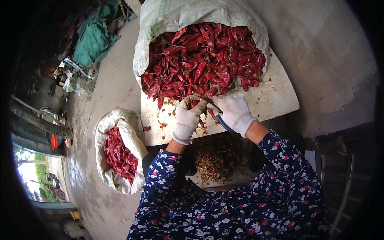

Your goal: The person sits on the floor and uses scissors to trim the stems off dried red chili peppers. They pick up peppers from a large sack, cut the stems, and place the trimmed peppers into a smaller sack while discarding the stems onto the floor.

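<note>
My left hand (188, 115), in a white knit glove with soiled fingertips, pinches a dried red chili pepper (194, 104). Facing it, my gloved right hand (235, 112) grips scissors (225, 122) with blue handles, their dark blades pointing toward the left fingertips. Both hands are above the near part of a pale board (270, 99). Just beyond them, a large white woven sack (207, 12) lies with its mouth toward me, and dried red chilies (204, 63) spill from it onto the board. Cut stem ends (162, 125) are scattered near my left hand.
Left of the board, a smaller white woven sack (100, 150) stands on the concrete floor (102, 90), holding red chilies (120, 153). A heap of stems and caps (216, 159) lies below the board's near edge. Farther left are a green tarp (94, 39) and clutter.
</note>
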### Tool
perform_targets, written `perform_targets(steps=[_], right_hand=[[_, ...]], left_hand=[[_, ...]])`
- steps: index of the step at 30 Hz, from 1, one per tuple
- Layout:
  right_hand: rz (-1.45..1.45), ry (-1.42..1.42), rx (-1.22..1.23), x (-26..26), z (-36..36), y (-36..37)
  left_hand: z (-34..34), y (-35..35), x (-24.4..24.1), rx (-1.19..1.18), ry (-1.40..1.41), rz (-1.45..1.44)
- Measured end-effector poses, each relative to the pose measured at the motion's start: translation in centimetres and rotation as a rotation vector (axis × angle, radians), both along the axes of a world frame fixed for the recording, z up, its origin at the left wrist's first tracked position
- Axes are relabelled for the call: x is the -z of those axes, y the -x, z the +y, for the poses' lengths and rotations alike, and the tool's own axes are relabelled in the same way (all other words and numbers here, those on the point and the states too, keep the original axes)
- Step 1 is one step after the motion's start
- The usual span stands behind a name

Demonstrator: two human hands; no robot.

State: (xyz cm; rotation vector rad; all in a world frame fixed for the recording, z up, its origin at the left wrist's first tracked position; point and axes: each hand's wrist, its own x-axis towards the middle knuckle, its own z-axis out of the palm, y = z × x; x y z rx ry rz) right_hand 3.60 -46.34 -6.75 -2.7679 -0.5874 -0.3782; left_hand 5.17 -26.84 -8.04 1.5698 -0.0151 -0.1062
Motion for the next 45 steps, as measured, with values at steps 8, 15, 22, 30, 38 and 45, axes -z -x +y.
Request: perform_targets(steps=[8,15,22,30,38,45], right_hand=[[0.129,-0.181,0.026,-1.3,-0.8,-0.3],[0.07,-0.373,0.338,-1.9,-3.7,-2.8],[-0.049,-0.544,0.214,-1.3,-4.3,-3.1],[0.01,-0.278,0.222,-1.2,-5.1,-2.6],[0.078,0.016,0.11,-1.3,-3.8,-1.6],[0.085,0.115,0.056,-1.0,-2.3,-1.1]], left_hand=[[0.2,-0.8,0.6,-0.076,0.175,-0.024],[1.1,-1.0,1.7,0.145,-0.481,-0.121],[-1.1,-0.8,6.0,0.495,-1.286,-0.489],[-0.9,-1.7,7.5,0.386,-1.069,-0.344],[-0.2,-2.9,2.8,0.074,0.103,0.041],[-1.2,-1.1,0.2,-0.027,0.075,-0.03]])
